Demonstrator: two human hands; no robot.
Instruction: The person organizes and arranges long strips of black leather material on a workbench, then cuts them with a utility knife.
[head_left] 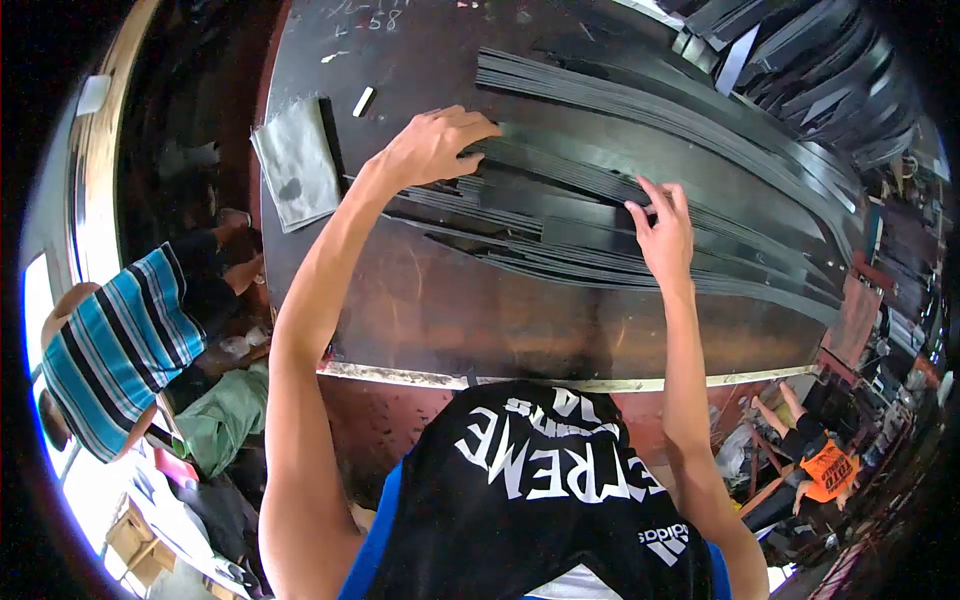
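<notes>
Long thin black strips lie in bundles across a dark table (450,320). My left hand (437,148), curved with thumb and fingers apart, is over the left part of the middle strips (570,172). Farther right, my right hand (664,225) pinches the edge of those same strips between thumb and fingers. Beyond both hands is another strip bundle (600,92). Nearer my body, a looser group of strips (560,262) fans out towards the right.
A grey cloth (297,165) and a white chalk piece (364,101) lie at the table's left. More black strips (830,70) are heaped at the back right. One person in a striped shirt (125,350) is at left, another in orange (828,470) at lower right.
</notes>
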